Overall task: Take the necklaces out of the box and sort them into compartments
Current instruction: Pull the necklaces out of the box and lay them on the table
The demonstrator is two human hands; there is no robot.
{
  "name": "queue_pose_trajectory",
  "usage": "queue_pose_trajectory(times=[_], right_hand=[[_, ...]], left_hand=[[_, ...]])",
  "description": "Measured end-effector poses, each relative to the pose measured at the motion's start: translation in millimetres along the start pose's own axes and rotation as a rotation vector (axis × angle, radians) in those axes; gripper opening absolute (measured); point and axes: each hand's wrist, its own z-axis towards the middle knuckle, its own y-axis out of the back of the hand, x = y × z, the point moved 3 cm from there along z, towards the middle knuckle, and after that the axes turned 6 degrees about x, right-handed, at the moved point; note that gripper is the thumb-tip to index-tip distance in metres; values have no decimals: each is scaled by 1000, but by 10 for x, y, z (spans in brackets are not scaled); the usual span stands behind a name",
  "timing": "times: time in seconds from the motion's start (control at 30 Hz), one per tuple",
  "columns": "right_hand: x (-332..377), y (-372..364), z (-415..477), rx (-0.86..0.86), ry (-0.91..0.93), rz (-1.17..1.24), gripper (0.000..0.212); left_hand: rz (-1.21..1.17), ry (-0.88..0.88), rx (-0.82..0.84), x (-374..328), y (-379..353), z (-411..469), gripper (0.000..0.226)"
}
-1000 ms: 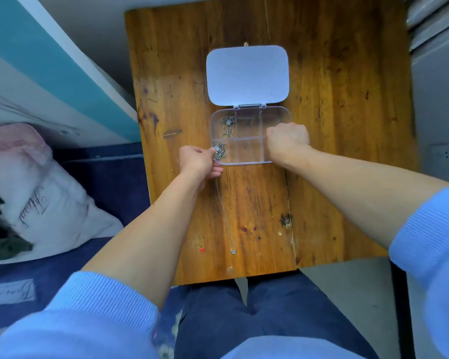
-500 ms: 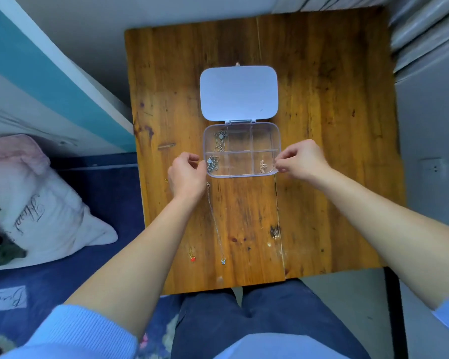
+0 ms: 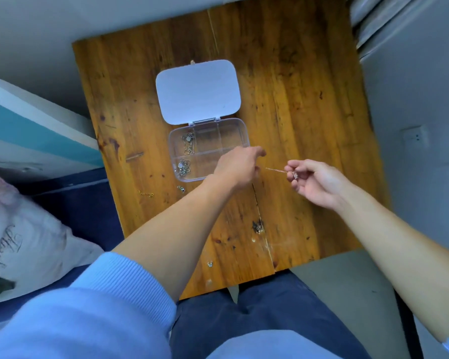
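A clear compartment box (image 3: 232, 130) lies on the wooden table (image 3: 296, 99), its white lid (image 3: 197, 90) folded open behind it. Silver necklaces sit bunched in the upper-left compartment (image 3: 188, 143) and the lower-left compartment (image 3: 183, 168). My left hand (image 3: 240, 164) reaches across the box's lower right corner and covers it. To the right of the box, my right hand (image 3: 314, 182) pinches a thin necklace (image 3: 275, 170) by its pendant. The chain is stretched towards my left fingers, which are closed at its other end.
A short gold chain (image 3: 146, 194) and a small clasp piece (image 3: 181, 188) lie just in front of the box. A small charm (image 3: 210, 264) rests near the table's front edge. A pillow (image 3: 24, 242) lies at the left, and a grey wall with an outlet (image 3: 415, 137) stands at the right.
My left hand crossed from the box's left side to its right corner. My right hand drew a thin necklace out and away to the right. The view shifted down.
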Motion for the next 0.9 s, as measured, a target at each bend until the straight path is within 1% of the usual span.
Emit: queue_pose_trajectory(times=[0.07, 0.1, 0.17, 0.23, 0.27, 0.33, 0.4, 0.43, 0.5, 0.57, 0.63, 0.7, 0.8, 0.9], right_hand=[[-10, 50, 5, 17, -1, 60, 17], [-10, 76, 7, 19, 5, 71, 13], [-7, 142, 14, -3, 21, 36, 11], [-8, 228, 15, -58, 32, -70, 15], [-14, 271, 10, -93, 31, -133, 17], [-35, 343, -8, -155, 28, -250, 19], [-57, 376, -35, -183, 29, -367, 16], [-67, 369, -61, -177, 31, -420, 15], [-95, 312, -125, -148, 47, -536, 14], [-140, 237, -178, -129, 81, -663, 13], [-209, 137, -237, -115, 107, -784, 10], [-318, 22, -289, -92, 110, -868, 7], [-564, -149, -333, -36, 101, -964, 3], [-869, -287, -331, 11, 118, -1090, 10]], left_hand=[[92, 7, 95, -15, -75, 115, 31], [134, 3, 98, -10, -97, 141, 26], [155, -5, 59, 8, -100, 158, 19], [83, -7, 25, 30, -52, 152, 14], [29, -9, 23, 45, -20, 144, 15], [-86, 5, 67, 65, 67, 92, 27], [-303, 47, 150, 94, 144, -13, 33], [-435, 73, 188, 110, 183, -87, 33], [-661, 120, 214, 171, 264, -240, 33], [-815, 148, 213, 258, 349, -388, 32], [-914, 150, 215, 344, 434, -546, 31], [-944, 176, 193, 454, 476, -700, 30], [-902, 291, 121, 686, 447, -880, 23], [-815, 385, 42, 881, 365, -1016, 15]])
